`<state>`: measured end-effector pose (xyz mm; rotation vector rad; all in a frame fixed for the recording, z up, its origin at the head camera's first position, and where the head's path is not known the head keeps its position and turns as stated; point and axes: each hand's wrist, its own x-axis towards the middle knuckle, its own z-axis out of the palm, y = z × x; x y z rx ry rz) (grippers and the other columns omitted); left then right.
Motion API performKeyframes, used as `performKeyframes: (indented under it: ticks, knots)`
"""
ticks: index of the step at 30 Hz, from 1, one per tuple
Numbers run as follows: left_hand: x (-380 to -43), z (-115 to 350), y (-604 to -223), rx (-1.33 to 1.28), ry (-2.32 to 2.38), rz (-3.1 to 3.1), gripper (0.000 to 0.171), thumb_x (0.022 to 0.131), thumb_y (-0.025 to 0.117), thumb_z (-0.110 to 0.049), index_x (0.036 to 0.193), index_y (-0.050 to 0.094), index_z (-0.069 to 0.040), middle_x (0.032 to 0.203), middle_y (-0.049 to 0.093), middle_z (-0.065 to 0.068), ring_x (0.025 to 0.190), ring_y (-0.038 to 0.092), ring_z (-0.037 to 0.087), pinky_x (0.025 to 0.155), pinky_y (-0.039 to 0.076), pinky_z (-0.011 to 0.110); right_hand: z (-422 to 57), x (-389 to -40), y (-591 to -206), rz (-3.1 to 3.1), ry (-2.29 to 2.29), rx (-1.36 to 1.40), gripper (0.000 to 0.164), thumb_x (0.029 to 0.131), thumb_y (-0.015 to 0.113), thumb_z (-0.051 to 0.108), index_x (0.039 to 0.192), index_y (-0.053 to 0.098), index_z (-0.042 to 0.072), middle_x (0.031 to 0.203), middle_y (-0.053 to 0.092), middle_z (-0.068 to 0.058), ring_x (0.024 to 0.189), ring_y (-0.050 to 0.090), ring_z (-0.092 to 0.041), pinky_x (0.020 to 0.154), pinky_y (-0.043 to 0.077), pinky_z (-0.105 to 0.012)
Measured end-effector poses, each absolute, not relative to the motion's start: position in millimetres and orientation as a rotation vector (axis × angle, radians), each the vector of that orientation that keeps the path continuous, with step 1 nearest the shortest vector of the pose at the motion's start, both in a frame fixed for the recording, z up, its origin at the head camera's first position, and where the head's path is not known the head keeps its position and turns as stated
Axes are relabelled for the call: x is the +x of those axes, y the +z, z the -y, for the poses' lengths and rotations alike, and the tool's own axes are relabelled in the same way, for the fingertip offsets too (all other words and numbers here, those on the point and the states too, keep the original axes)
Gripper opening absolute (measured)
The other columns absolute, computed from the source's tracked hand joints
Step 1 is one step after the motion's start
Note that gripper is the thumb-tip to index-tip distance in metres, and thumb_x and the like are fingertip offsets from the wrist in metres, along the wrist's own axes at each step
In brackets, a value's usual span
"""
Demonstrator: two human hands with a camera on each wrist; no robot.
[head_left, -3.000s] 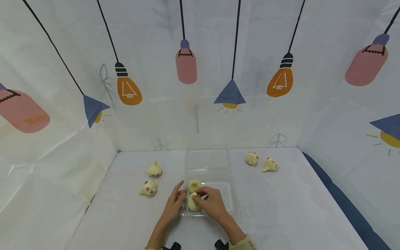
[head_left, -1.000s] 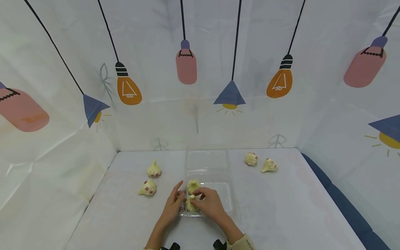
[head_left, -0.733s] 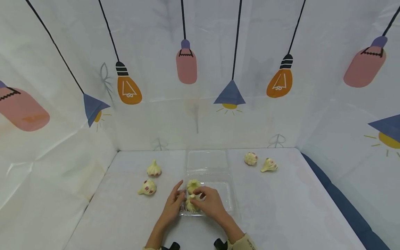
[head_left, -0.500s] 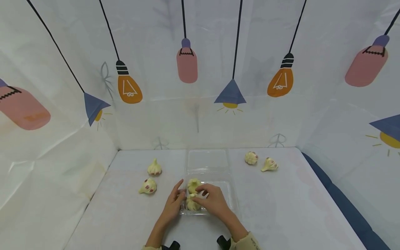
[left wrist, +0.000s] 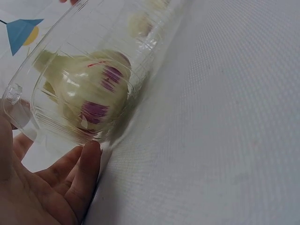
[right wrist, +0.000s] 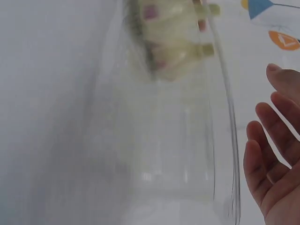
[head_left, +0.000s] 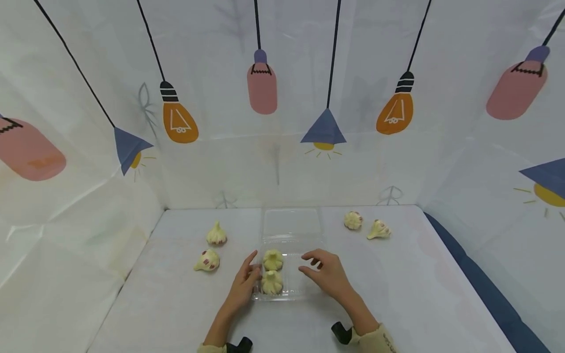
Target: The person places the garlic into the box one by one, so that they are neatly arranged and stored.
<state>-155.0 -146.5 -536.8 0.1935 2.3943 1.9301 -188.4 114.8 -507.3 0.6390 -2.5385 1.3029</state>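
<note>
An open clear plastic clamshell box [head_left: 292, 282] lies on the table with its lid [head_left: 292, 223] folded back. Two garlic bulbs, a rear one [head_left: 273, 260] and a front one [head_left: 271, 283], sit in its left half, stems up. My left hand [head_left: 242, 284] rests against the box's left wall; in the left wrist view its fingertips [left wrist: 91, 150] touch the plastic beside a purple-marked bulb [left wrist: 91, 89]. Over the box's right half hovers my right hand [head_left: 328, 274], fingers loosely bent and apart, holding nothing. The right wrist view shows the same hand [right wrist: 276, 145] beside the rim.
Left of the box lie two more garlic bulbs, one upright [head_left: 217, 234] and one on its side [head_left: 207, 261]. Another two lie at the back right, a round one [head_left: 353, 220] and a tilted one [head_left: 378, 229]. A lamp-printed sheet [head_left: 282, 171] surrounds the white table [head_left: 397, 294].
The right hand has let go of the front garlic bulb and moved right, away from it. That bulb stays in the box behind the left hand's fingers, which have kept their place.
</note>
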Motion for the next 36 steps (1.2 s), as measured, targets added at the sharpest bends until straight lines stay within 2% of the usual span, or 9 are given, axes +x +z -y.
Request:
performKeyframes:
  ticks: [6,10,21,36]
  knots:
    - [-154.7,147.7,-536.4,0.193,1.921,-2.386,0.051,0.105,0.043,-0.012,0.151,0.026,0.000,0.125,0.049,0.034,0.106,0.057,0.041,0.077,0.047,0.039,-145.4,-192.9,-513.4,2.567,1.253,0.534,0.023,0.075,0.084,0.008,0.096,0.073,0.011,0.091,0.070,-0.001,0.076,0.062,-0.014,0.065,0.052,-0.029]
    - [-154.9,148.6,-536.2,0.208,1.918,-2.387,0.052,0.105,0.043,-0.013,0.151,0.025,0.000,0.125,0.049,0.034,0.106,0.057,0.041,0.078,0.047,0.040,-166.5,-196.7,-520.0,2.587,1.253,0.478,0.023,0.075,0.083,0.006,0.096,0.073,0.009,0.090,0.070,0.001,0.075,0.061,-0.011,0.064,0.051,-0.028]
    - [-157.0,148.3,-535.3,0.213,1.915,-2.419,0.052,0.104,0.045,-0.012,0.151,0.026,0.000,0.124,0.051,0.033,0.108,0.056,0.045,0.083,0.046,0.043,-214.9,-206.9,-528.6,2.615,1.140,0.396,0.021,0.078,0.081,0.005,0.097,0.072,0.005,0.090,0.070,-0.002,0.075,0.062,-0.013,0.063,0.051,-0.027]
    - [-155.0,147.1,-537.3,0.193,1.920,-2.385,0.052,0.104,0.044,-0.012,0.151,0.025,0.000,0.125,0.050,0.033,0.105,0.057,0.040,0.076,0.047,0.039,-262.0,-225.9,-519.5,2.583,1.125,0.235,0.020,0.081,0.079,0.007,0.099,0.072,0.001,0.091,0.071,-0.007,0.077,0.064,-0.022,0.063,0.051,-0.027]
